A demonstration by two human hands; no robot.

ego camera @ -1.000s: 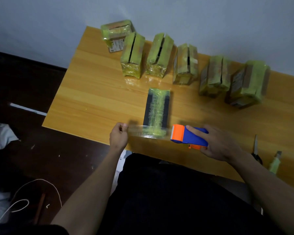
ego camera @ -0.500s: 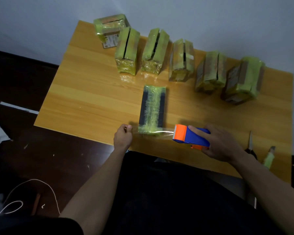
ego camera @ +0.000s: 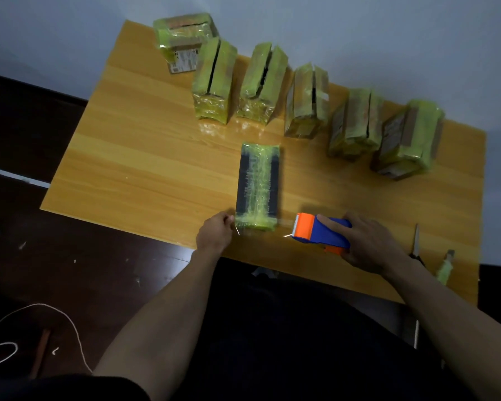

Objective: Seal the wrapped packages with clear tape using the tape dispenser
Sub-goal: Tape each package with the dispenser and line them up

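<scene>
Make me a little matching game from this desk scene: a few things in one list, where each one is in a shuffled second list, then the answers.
Things:
1. tape dispenser
2. scissors
3. dark package
4. left hand

Places:
A. lying flat in the middle of the table
B. gripped in the right hand
C. pinching the tape end beside the package's near corner
D. at the table's near right edge, past the right hand

Pairs: 1-B, 2-D, 3-A, 4-C

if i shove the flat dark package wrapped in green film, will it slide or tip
The flat dark package in green film probably slides: it lies low on the smooth wooden table, and the film looks glossy. It is unlikely to tip, unlike the upright packages behind.
</scene>
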